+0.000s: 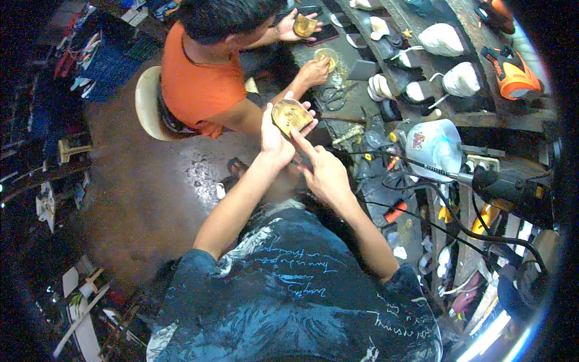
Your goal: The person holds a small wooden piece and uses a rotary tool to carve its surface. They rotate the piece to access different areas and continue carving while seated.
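My left hand (274, 142) is palm up, holding a shiny yellow-brown heel-shaped piece (292, 117), rounded at one end, with faint dark marks on its face. My right hand (325, 172) reaches in from the right with its index finger stretched onto the piece's lower edge. Its thumb is apart from that finger and it holds nothing. Ahead, a person in an orange top (202, 81) has a similar yellow-brown piece (304, 25) on one palm. That person's other hand (313, 72) is at a round yellowish dish (325, 59) on the bench.
Scissors (333, 96) lie on the cluttered workbench at the right. Farther along are white balls of cord (461, 79), an orange-and-black tool (515, 75) and a clear plastic container (434, 148). Black cables (446, 202) loop near my right arm. A pale chair (149, 102) is under the co-worker.
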`<state>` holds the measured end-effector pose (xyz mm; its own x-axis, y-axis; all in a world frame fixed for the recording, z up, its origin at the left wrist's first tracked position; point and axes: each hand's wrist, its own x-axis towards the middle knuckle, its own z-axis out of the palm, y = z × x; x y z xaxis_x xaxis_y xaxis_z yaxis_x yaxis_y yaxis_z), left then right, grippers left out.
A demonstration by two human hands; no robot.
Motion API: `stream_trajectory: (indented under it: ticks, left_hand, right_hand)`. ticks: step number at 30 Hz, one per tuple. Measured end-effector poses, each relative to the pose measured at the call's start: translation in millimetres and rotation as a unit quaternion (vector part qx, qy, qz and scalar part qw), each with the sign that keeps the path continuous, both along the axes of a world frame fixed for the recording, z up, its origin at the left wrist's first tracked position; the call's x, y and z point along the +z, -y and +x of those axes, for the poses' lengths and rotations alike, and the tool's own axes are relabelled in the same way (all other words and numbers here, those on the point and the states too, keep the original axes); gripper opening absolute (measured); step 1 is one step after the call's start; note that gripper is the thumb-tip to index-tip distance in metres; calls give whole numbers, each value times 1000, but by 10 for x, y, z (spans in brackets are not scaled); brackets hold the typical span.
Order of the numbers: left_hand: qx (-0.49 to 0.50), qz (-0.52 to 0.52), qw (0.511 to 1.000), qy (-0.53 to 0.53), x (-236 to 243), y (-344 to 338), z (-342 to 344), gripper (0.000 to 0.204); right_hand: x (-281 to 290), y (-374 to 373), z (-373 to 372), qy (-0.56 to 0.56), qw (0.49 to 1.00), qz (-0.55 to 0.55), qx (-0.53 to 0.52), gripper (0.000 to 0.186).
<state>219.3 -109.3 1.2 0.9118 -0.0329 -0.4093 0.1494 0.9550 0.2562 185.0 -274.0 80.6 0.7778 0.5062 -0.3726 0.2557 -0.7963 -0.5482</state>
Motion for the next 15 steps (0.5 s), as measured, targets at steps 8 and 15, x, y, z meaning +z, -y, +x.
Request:
stream_trajectory:
  ticks: [8, 15]
  left_hand:
    - [-30, -58, 996, -63, -518, 383, 253, 63]
    - [-32, -97, 990, -93, -619, 547, 188, 62]
  right_hand:
    - [-368, 169, 94, 18, 999, -27, -42, 83]
    - [-645, 359, 284, 106, 943, 196, -245, 56]
